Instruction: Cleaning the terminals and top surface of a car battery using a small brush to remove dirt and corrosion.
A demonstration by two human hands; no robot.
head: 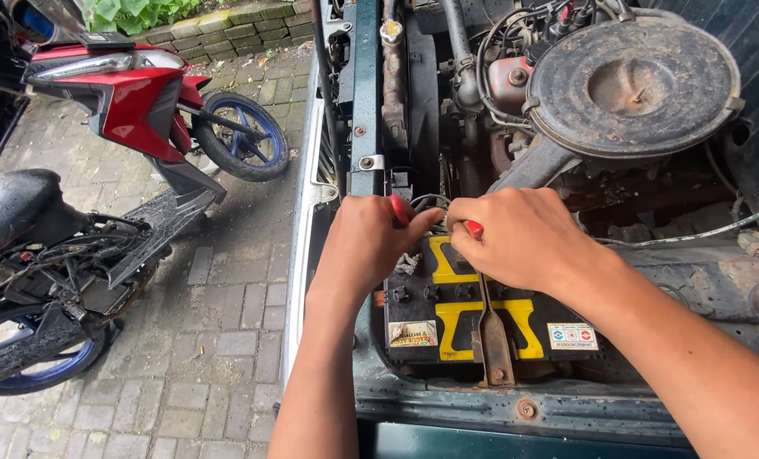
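Both hands are down in the engine bay, close together over the far end of the battery [460, 310], which sits near the front edge of the bay, black with yellow bands and a metal strap [491, 336] across its top. The left hand [366, 242] is curled tight around a red-handled tool [399, 208]; only a bit of red shows between thumb and fingers. The right hand [524, 236] is also closed, a red tip [474, 228] poking out under its fingers, though I can't tell whether that is the same tool or a second one. Thin dark wires [430, 201] loop up just between the two hands. Farther back and right sits the round, dusty air cleaner [634, 85]. Off to the left, on the paved ground, stands a red scooter [133, 102], well apart from the car
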